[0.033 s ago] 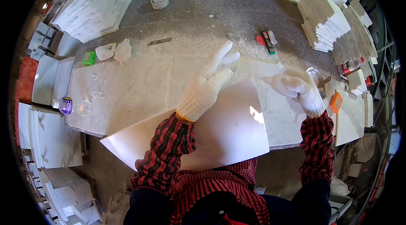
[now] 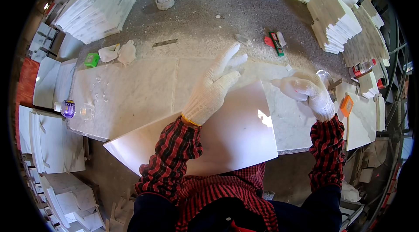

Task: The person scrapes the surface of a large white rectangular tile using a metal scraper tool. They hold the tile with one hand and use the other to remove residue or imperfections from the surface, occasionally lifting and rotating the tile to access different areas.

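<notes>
Both my hands wear white knitted gloves. My left hand (image 2: pixel 214 83) is over a pale polished stone tile (image 2: pixel 244 140), its fingers stretched out and pointing away from me. I cannot tell whether its palm touches the tile. The tile lies askew across the near edge of the bench, its front edge reaching toward my shirt. Right of the tile's far corner is my right hand (image 2: pixel 307 92), held above the bench with curled fingers. What those fingers hold, if anything, is hidden. Just beyond that hand sits a round metal dish (image 2: pixel 324 77).
Stacks of marble tiles stand at far left (image 2: pixel 98 7) and right (image 2: pixel 334 22). A green-and-black tool (image 2: pixel 276 43) lies mid-bench. Leftward are a green box (image 2: pixel 91 60), crumpled white bags (image 2: pixel 126 52) and a purple-labelled bottle (image 2: pixel 67 108). An orange block (image 2: pixel 347 106) sits at right.
</notes>
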Demonstrator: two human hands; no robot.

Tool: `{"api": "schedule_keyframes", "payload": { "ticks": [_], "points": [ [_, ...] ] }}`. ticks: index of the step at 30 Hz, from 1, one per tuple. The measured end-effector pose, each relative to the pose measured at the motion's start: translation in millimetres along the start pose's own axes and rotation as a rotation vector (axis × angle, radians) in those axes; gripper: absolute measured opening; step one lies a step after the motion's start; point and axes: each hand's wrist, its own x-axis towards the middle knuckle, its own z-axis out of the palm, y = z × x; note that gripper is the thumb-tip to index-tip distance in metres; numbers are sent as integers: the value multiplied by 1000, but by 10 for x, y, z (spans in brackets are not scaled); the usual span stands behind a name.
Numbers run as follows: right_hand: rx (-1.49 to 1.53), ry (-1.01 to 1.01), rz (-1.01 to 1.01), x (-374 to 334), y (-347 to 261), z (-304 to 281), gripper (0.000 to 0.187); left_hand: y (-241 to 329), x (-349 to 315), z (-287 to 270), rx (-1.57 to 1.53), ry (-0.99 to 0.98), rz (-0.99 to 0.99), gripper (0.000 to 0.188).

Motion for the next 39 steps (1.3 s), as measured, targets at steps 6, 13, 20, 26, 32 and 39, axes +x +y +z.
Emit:
{"api": "schedule_keyframes", "payload": {
  "ticks": [6,13,20,26,32,39],
  "points": [
    [-2,19,-47,7,52,18,38,-7,7,2,-1,2,-1,62],
    [-24,-32,-18,-10,2,-31,37,-28,19,-7,2,7,-4,62],
    [119,-41,-69,-2,61,-48,38,-29,2,38,-36,31,-9,61],
    [169,79,-77,455,399,-31,48,-108,0,108,310,171,148,54],
    [-209,488,-255,1359,1107,150,46,-266,168,189,537,241,207,49],
    [-629,708,-167,1480,1066,449,37,-310,147,122,507,204,67,52]
  ]
}}
